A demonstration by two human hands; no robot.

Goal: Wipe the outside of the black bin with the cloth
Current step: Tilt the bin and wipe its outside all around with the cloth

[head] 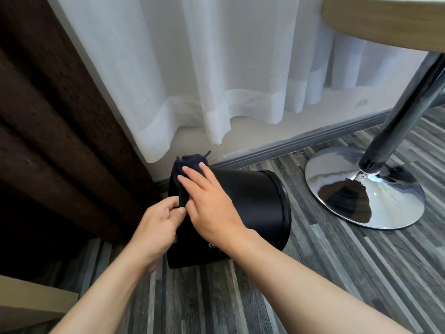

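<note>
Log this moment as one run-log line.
black plastic bin: tipped sideways on floor | right hand: pressing dark cloth on bin | left hand: gripping bin edge

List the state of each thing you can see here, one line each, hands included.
black bin: tipped on its side on the floor, rim toward the table base.
cloth: bunched, pressed against the bin's base end.
right hand: flat, fingers on the cloth.
left hand: closed, pinching the bin's edge.
white curtain: hanging, hem clear of the floor.
chrome table base: standing upright.

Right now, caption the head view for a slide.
Right hand presses cloth on tipped bin; left hand steadies it.
</note>
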